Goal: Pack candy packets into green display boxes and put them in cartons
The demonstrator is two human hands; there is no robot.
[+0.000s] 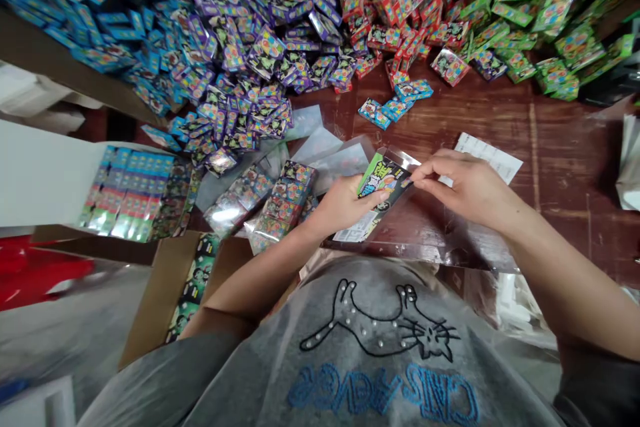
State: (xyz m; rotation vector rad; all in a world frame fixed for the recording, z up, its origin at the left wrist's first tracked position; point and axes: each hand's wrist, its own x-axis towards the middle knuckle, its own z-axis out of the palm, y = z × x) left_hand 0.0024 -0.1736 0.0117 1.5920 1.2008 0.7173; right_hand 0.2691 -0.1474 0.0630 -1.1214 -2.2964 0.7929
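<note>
Across the dark wooden table (550, 140), four big heaps of small packets fill the far side: blue heap (100, 7) at the left, purple heap (260, 47) next, then red heap (395, 7) and green heap (540, 20) at the right. Down at the lower left, an open cardboard box (165, 287) sits beside the person's left arm, and just above it lie shiny wrapped bundles (280, 203). A few clear bags (325, 153) are spread flat between the bundles and the purple heap, and a white paper slip (487, 157) lies just behind the right hand. In the middle, close to the body, the left hand (343, 203) is curled around the lower end of a green packet (383, 180), thumb pressed on its face. The right hand (463, 187) pinches the upper end with narrow fingertips. The packet is tilted, held just above the table, with a clear sleeve (355, 230) showing below the left hand.
</note>
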